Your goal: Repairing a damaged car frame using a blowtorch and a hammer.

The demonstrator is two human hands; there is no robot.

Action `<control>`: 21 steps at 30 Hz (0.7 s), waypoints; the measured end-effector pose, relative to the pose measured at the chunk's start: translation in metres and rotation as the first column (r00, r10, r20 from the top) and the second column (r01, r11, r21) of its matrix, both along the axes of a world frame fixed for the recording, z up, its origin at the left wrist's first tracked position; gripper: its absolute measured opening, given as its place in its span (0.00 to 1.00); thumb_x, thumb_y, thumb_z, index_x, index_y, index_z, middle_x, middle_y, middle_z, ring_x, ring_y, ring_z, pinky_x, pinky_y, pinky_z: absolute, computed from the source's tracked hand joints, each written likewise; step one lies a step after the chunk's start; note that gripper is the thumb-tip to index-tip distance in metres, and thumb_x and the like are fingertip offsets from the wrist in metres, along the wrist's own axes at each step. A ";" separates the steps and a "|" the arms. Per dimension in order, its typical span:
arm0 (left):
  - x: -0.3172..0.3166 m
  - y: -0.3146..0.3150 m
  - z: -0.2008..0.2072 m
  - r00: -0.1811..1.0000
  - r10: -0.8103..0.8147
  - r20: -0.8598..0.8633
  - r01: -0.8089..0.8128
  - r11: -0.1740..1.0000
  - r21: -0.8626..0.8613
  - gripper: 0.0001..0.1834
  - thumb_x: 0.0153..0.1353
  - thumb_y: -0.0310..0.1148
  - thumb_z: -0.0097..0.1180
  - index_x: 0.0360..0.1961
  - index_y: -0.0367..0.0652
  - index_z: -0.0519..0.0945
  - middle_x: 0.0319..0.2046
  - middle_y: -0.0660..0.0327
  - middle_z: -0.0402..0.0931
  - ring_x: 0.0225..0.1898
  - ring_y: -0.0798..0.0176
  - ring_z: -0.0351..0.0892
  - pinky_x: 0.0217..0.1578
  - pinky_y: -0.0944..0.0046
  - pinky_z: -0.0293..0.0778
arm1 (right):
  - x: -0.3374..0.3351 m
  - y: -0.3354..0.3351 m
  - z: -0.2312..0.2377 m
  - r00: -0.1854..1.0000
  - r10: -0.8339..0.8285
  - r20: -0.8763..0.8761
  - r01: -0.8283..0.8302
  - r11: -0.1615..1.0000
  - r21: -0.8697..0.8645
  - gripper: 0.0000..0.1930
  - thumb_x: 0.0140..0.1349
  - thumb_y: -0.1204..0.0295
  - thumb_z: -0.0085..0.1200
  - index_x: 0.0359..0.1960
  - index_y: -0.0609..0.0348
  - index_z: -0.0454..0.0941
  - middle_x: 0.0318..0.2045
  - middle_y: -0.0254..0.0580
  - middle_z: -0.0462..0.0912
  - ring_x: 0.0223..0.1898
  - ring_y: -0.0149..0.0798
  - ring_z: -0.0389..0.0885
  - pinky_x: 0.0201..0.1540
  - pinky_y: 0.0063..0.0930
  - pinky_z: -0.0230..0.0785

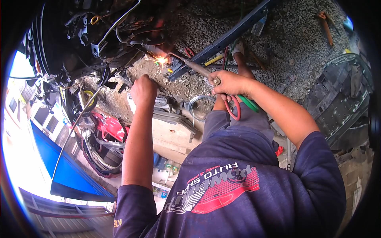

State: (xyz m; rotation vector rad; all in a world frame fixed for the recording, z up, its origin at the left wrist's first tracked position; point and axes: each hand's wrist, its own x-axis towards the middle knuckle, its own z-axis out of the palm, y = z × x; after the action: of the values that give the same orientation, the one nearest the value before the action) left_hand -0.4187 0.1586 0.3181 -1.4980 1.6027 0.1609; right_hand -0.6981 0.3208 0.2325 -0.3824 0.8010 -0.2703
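Observation:
My right hand (228, 84) is closed around the handle of a gas welding torch (198, 69), whose thin bent tip points to the left. A red hose (236, 113) and a green hose (249, 103) hang from its rear end. Bright orange sparks (161, 60) fly just beyond the tip, beside the dark car underparts (131, 43). Below the sparks, my left hand (144, 90) is closed with its fingertips toward the glow. What those fingers hold is too thin or hidden to make out.
A long dark metal beam (222, 39) slants across the gravel (289, 39) near the torch. A yellow stick (214, 60) and a coil of wire (194, 106) lie close by. Black plastic car panels (337, 95) fill the right side; a red car part (110, 126) lies left.

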 end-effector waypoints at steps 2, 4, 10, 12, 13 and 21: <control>0.000 0.000 -0.001 1.000 -0.005 0.001 0.005 1.000 -0.001 0.14 0.68 0.37 0.57 0.47 0.44 0.90 0.46 0.41 0.89 0.51 0.38 0.90 0.53 0.45 0.83 | -0.001 0.000 0.000 1.000 0.008 -0.006 -0.008 1.000 0.003 0.10 0.66 0.78 0.61 0.44 0.56 0.72 0.21 0.37 0.80 0.18 0.30 0.82 0.17 0.27 0.74; 0.000 0.000 -0.002 1.000 -0.010 0.003 0.011 1.000 -0.026 0.14 0.68 0.36 0.57 0.47 0.44 0.90 0.46 0.41 0.89 0.51 0.38 0.90 0.53 0.45 0.83 | -0.001 0.000 0.000 1.000 0.006 -0.002 -0.006 1.000 0.004 0.10 0.66 0.78 0.61 0.44 0.56 0.72 0.21 0.37 0.80 0.18 0.30 0.82 0.17 0.27 0.74; -0.001 -0.001 -0.002 1.000 -0.012 0.003 0.012 1.000 -0.022 0.14 0.68 0.35 0.57 0.47 0.44 0.90 0.46 0.41 0.89 0.51 0.38 0.90 0.53 0.45 0.83 | -0.001 0.000 -0.002 1.000 0.015 0.000 -0.015 1.000 0.001 0.10 0.67 0.77 0.61 0.45 0.56 0.73 0.22 0.38 0.81 0.18 0.31 0.82 0.17 0.28 0.74; -0.003 -0.002 -0.002 1.000 -0.006 -0.011 0.006 1.000 -0.007 0.14 0.68 0.35 0.57 0.47 0.44 0.90 0.46 0.41 0.89 0.51 0.38 0.90 0.53 0.45 0.83 | -0.001 0.000 -0.002 1.000 0.020 -0.005 -0.020 1.000 0.002 0.10 0.67 0.77 0.61 0.46 0.56 0.73 0.22 0.38 0.81 0.18 0.31 0.82 0.17 0.28 0.74; -0.003 -0.002 -0.002 1.000 -0.006 -0.003 0.006 1.000 -0.013 0.14 0.68 0.35 0.56 0.47 0.43 0.90 0.46 0.41 0.89 0.51 0.38 0.90 0.54 0.45 0.83 | -0.001 0.001 -0.002 1.000 0.018 -0.002 -0.018 1.000 0.000 0.10 0.67 0.77 0.60 0.46 0.57 0.73 0.23 0.39 0.82 0.18 0.31 0.82 0.17 0.28 0.75; -0.005 -0.002 -0.005 1.000 0.014 0.000 -0.014 1.000 0.000 0.15 0.67 0.34 0.55 0.49 0.43 0.89 0.49 0.40 0.88 0.53 0.38 0.89 0.55 0.45 0.83 | -0.001 0.000 -0.001 1.000 0.004 0.002 -0.004 1.000 0.005 0.12 0.66 0.77 0.61 0.48 0.58 0.73 0.24 0.39 0.82 0.20 0.31 0.83 0.18 0.28 0.75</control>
State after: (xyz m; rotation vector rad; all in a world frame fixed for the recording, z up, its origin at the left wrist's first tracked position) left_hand -0.4234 0.1563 0.3127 -1.5093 1.5930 0.1687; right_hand -0.6989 0.3203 0.2314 -0.3787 0.7992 -0.2651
